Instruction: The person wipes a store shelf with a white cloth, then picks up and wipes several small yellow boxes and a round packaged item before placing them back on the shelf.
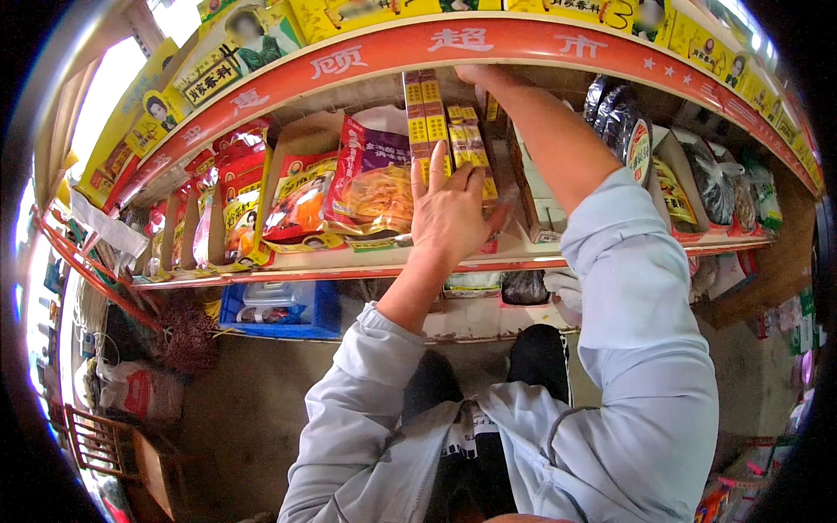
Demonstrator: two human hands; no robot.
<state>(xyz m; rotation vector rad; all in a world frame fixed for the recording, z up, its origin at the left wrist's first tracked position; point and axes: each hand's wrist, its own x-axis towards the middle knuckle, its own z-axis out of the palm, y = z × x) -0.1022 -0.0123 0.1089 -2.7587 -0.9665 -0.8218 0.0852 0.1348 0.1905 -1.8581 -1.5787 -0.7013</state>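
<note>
My left hand (446,212) lies with spread fingers against the lower front of small yellow-and-maroon boxes, stacked in two columns on the middle shelf. Its fingertips touch the taller stack of boxes (425,108), while the shorter stack (463,134) stands just to the right. Above and right of these, my right hand (472,73) reaches in under the red-edged upper shelf (392,52). The shelf edge hides most of that hand, so what its fingers do is out of sight. A purple-and-red food packet (376,183) stands left of my left hand.
Red seasoning packets (304,196) in cardboard trays fill the shelf's left side. Round dark plastic-wrapped packages (611,114) stand right of my right forearm. A blue crate (324,307) sits below, at the left. A wooden chair (98,444) stands at lower left.
</note>
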